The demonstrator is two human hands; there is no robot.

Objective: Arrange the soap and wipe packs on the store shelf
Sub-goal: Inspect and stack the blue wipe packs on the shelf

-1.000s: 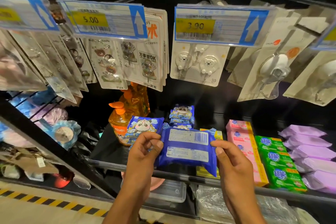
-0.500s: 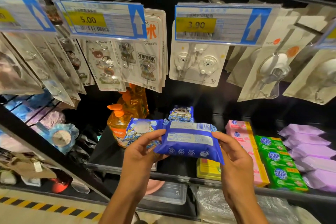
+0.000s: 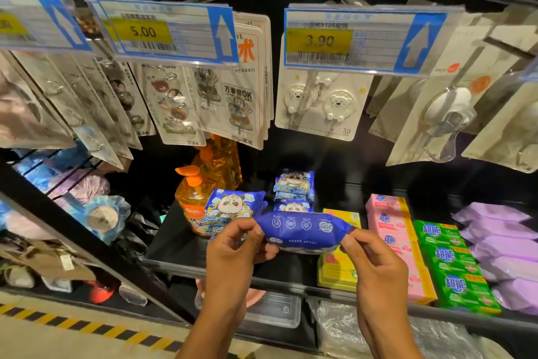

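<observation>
Hands both engaged on one item. The left hand [image 3: 233,251] has its fingers curled, with thumb and forefinger pinching the left end of a blue wipe pack [image 3: 302,230]. The right hand [image 3: 375,265] is likewise curled, thumb and fingers pinching the right end seal of the same pack. Neither hand touches anything else. The pack spans the gap between the two hands and is held level, its long narrow side toward the camera. White icons and print show along that side, and a paler face shows underneath.

Position: the pack is held above the front part of the black shelf [image 3: 180,245], clear of its surface. Just behind it on the left, a panda-printed wipe pack [image 3: 233,207] stands upright beside an orange pump bottle [image 3: 190,201]. Behind it at centre, a stack of panda packs [image 3: 294,184] sits farther back on the shelf. Below and behind the pack's right end lie yellow soap boxes [image 3: 340,268], which the right hand partly overlaps in the view. To their right, in rows running front to back, lie pink soap boxes [image 3: 390,242], green soap boxes [image 3: 454,268], then purple packs [image 3: 500,242] at the far right.

Above the shelf, carded hooks [image 3: 320,105] hang behind a 5.00 price tag [image 3: 145,31] and a 3.90 price tag [image 3: 320,41].
</observation>
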